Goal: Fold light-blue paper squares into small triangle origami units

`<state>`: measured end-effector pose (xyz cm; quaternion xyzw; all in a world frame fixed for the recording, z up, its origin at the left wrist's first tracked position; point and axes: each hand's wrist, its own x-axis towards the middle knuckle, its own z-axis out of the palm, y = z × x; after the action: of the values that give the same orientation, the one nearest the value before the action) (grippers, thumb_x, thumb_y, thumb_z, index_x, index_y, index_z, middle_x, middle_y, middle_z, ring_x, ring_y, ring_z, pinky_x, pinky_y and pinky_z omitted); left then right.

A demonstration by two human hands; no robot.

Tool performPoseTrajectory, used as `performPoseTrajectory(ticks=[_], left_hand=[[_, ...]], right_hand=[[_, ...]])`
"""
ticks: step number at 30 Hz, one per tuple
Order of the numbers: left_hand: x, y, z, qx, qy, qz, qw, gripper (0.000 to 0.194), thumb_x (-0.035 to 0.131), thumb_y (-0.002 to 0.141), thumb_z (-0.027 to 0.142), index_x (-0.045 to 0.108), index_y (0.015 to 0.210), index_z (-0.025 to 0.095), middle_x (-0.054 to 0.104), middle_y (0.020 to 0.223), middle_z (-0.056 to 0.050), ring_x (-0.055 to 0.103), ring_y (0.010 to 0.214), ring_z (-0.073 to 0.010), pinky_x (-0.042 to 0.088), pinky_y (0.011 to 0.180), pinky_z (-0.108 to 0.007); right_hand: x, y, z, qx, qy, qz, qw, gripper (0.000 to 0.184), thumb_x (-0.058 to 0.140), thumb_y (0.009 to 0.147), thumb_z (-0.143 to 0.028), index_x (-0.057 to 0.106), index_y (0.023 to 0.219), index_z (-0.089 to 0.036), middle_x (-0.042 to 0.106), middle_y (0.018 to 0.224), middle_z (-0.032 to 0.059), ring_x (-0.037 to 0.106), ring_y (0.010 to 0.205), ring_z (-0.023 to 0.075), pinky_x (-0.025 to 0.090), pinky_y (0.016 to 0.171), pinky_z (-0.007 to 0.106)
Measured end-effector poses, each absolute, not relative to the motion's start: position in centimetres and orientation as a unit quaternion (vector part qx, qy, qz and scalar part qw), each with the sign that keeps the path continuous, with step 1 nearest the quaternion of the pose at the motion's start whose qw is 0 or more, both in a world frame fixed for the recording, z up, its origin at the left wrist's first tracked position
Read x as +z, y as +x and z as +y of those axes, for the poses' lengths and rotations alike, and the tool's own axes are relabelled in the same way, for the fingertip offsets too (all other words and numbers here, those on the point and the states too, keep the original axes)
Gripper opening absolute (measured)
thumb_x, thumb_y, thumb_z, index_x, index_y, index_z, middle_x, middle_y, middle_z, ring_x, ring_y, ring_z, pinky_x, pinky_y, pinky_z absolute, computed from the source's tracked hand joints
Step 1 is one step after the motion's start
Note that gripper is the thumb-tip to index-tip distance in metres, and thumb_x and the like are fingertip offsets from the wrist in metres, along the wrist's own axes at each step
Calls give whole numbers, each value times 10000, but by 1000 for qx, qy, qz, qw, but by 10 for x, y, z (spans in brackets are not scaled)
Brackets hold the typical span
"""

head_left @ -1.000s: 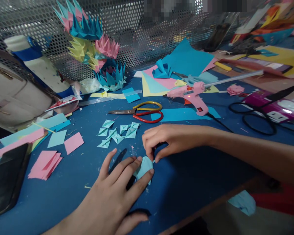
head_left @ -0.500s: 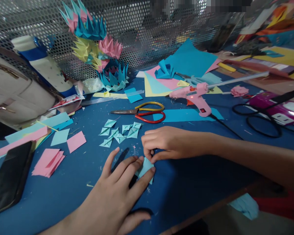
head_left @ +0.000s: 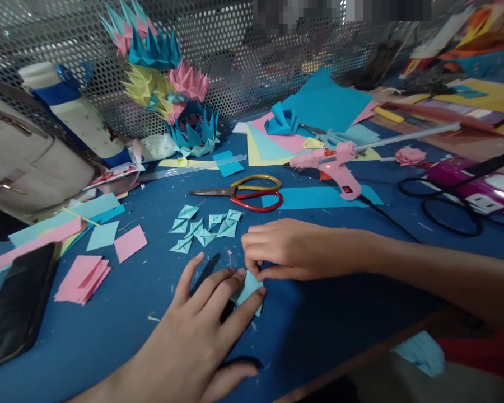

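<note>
My left hand (head_left: pixel 210 324) lies spread on the blue table, index and middle fingertips pressing on a small light-blue paper square (head_left: pixel 248 291). At that paper's far edge, my right hand (head_left: pixel 277 249) has its fingers curled, thumb and forefinger pinched at the paper. Part of the square is hidden under the fingers. Several small folded light-blue paper pieces (head_left: pixel 205 229) lie just beyond my hands. Scissors (head_left: pixel 252 193) with one yellow and one red handle rest behind those pieces.
A pink glue gun (head_left: pixel 336 168) with its cord stands back right. Pink squares (head_left: pixel 83 280) and a phone (head_left: pixel 21 302) lie at left, near a bottle (head_left: pixel 75 112). Folded paper flowers (head_left: pixel 193 126) stand against the perforated metal panel (head_left: pixel 227 50). The table edge (head_left: pixel 353 358) runs lower right.
My right hand has shifted very slightly, its wrist and knuckles a touch lower. My left hand and the paper stay in place.
</note>
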<state>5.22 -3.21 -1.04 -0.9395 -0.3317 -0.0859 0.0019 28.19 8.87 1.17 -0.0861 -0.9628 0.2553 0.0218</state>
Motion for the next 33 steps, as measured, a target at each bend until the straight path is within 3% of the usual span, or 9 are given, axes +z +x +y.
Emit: performPoseTrajectory(ticks=[10,20,33], left_hand=[[-10,52,-34,-89,-937,-338,-4,644,411,981,622,413,1493,232,557,1353,-106,438,1292,-269,-56,1181,-538],[-10,53,-32,-82,-935,-344,-18,667,438,974,612,379,1510,219,561,1342,-105,440,1286,-265,-73,1179,-536],[-14,54,-27,-127,-938,-320,32,654,411,972,636,487,1442,188,607,1265,-88,485,1221,-257,-62,1190,-529]], right_hand=[[12,287,102,377,-89,-922,18,175,542,1000,-287,656,973,-158,598,969,46,563,933,147,402,789,240],[13,285,95,328,-108,-938,17,150,538,999,-267,632,951,-160,587,958,41,550,894,155,391,757,250],[17,283,79,247,-142,-958,24,98,547,959,-188,629,935,-140,591,948,52,538,847,170,388,748,290]])
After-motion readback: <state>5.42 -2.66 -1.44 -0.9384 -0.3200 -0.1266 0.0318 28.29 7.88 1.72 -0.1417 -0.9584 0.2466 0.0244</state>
